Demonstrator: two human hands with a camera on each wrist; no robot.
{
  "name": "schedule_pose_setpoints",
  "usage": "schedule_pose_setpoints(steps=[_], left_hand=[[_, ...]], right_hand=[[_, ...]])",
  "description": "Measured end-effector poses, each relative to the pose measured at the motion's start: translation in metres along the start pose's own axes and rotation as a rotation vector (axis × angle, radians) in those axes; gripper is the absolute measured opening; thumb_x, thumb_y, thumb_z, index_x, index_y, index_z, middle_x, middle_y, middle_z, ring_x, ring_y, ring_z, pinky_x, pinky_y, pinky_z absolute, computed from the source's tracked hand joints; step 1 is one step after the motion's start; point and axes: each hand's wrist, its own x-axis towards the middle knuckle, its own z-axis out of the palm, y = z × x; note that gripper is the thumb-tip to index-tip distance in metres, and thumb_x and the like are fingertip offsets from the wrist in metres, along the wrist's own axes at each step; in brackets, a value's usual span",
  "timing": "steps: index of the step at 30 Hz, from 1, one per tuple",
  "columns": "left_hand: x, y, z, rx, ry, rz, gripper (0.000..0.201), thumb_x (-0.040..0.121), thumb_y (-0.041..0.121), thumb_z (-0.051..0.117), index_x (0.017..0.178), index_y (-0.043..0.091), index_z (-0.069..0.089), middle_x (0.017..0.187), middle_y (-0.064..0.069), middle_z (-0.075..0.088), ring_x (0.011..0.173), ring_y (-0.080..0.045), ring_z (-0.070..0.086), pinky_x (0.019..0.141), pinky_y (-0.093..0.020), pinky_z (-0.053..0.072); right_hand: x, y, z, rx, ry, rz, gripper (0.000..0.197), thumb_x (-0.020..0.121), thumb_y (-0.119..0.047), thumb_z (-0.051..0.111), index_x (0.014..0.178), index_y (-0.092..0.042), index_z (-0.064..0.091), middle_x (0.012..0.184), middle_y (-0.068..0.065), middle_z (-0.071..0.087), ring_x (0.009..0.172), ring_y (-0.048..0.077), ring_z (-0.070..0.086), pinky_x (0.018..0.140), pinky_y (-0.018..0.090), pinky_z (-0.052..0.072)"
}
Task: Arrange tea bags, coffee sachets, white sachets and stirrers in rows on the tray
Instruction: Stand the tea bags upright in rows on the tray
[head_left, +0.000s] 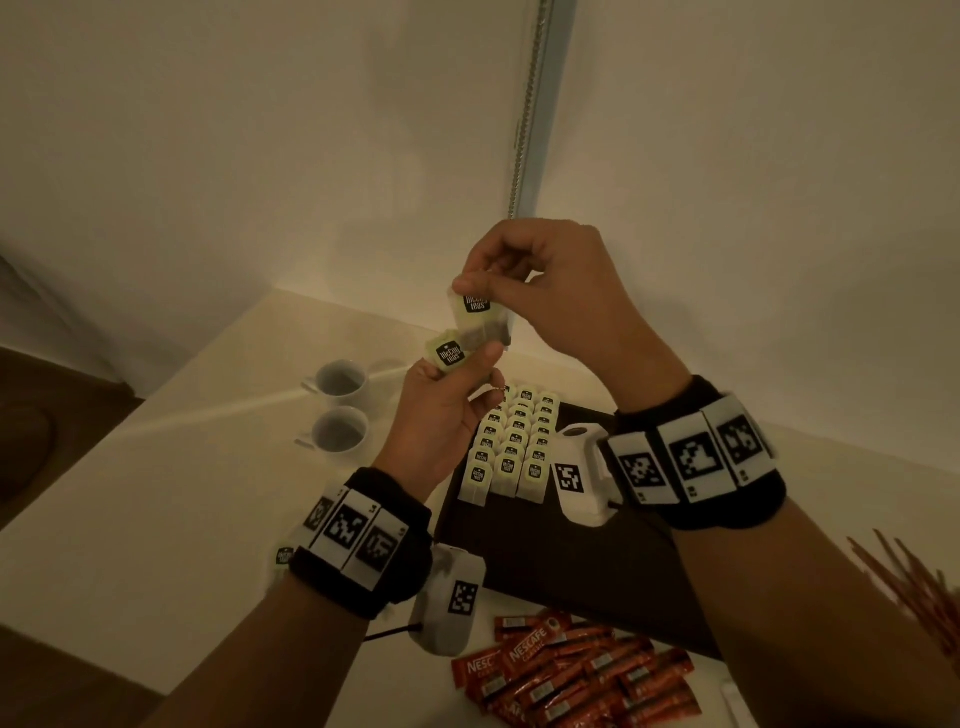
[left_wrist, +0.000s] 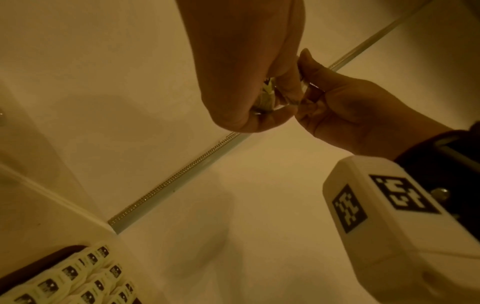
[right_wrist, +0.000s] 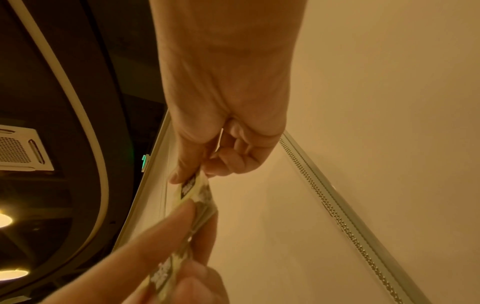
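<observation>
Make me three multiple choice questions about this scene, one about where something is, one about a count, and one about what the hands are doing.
1. Where do the red Nescafe coffee sachets lie?
A. on the dark tray
B. on the white table, nearer than the tray
C. inside a cup

2. How many white ceramic cups stand on the white table?
A. one
B. two
C. four

3. What are the two hands doing?
A. both resting flat
B. both pinching pale green tea bags held up in the air
C. stirring a cup

Answers: 1 B, the sachets are heaped off the dark tray. 2 B, two cups sit left of it. 3 B, the left hand and right hand each grip pale green tea bags.
</observation>
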Motion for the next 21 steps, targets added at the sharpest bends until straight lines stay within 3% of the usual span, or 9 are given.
schedule_pose_setpoints(steps=[4,6,9,12,16,18,21], left_hand=[[0.002,-0.002,-0.009,0.055,-0.003,-0.052,0.015,0.075,0.017,0.064,0.088,0.012,0.060,0.072,0.002,0.061,0.064,-0.011,0.059,0.057,-0.020,0.051],[0.005,-0.005,-0.023,0.022,0.054,-0.142,0.013,0.086,0.014,0.056,0.098,0.008,0.054,0.078,-0.005,0.060,0.073,-0.019,0.063,0.061,-0.024,0.054],[0.008,-0.010,-0.048,-0.003,0.186,-0.206,0.012,0.097,0.014,0.044,0.103,0.006,0.050,0.086,-0.011,0.061,0.083,-0.029,0.068,0.062,-0.025,0.055],[0.009,-0.010,-0.063,0.071,0.244,-0.145,0.013,0.099,0.013,0.043,0.100,0.009,0.056,0.087,-0.011,0.067,0.086,-0.030,0.069,0.063,-0.025,0.056],[0.009,-0.004,-0.075,0.150,0.243,-0.084,0.017,0.099,0.015,0.047,0.107,0.011,0.060,0.091,-0.003,0.073,0.087,-0.020,0.070,0.063,-0.026,0.056],[0.009,-0.003,-0.079,0.161,0.245,-0.074,0.017,0.098,0.015,0.048,0.107,0.012,0.062,0.094,-0.002,0.074,0.087,-0.018,0.071,0.063,-0.025,0.055],[0.010,-0.003,-0.079,0.142,0.246,-0.080,0.016,0.097,0.012,0.049,0.104,0.012,0.063,0.094,-0.002,0.074,0.086,-0.017,0.071,0.064,-0.023,0.055]], right_hand=[[-0.004,0.007,-0.003,0.002,0.021,0.018,0.009,0.075,-0.019,0.076,0.076,-0.013,0.070,0.067,-0.011,0.062,0.059,-0.003,0.051,0.059,0.011,0.042],[-0.010,0.015,-0.005,0.020,0.045,0.033,0.010,0.075,-0.020,0.076,0.077,-0.013,0.070,0.067,-0.008,0.063,0.060,-0.001,0.051,0.059,0.015,0.044],[-0.025,0.037,-0.005,0.006,0.029,0.104,0.008,0.077,-0.016,0.075,0.081,-0.011,0.070,0.068,-0.012,0.062,0.060,-0.004,0.054,0.060,0.008,0.043],[-0.051,0.074,0.008,-0.103,-0.093,0.260,0.006,0.081,-0.013,0.071,0.086,-0.012,0.069,0.073,-0.010,0.064,0.064,-0.008,0.056,0.064,0.004,0.043],[-0.088,0.125,0.032,-0.204,-0.295,0.500,0.010,0.087,-0.012,0.065,0.096,-0.010,0.067,0.094,0.003,0.068,0.080,0.007,0.061,0.072,0.013,0.048],[-0.103,0.146,0.044,-0.231,-0.379,0.581,0.013,0.088,-0.012,0.063,0.100,-0.009,0.066,0.100,0.001,0.067,0.080,0.003,0.058,0.070,0.009,0.047],[-0.120,0.176,0.060,-0.245,-0.468,0.682,0.017,0.088,-0.013,0.063,0.103,-0.008,0.066,0.106,0.001,0.065,0.096,0.011,0.060,0.086,0.019,0.047]])
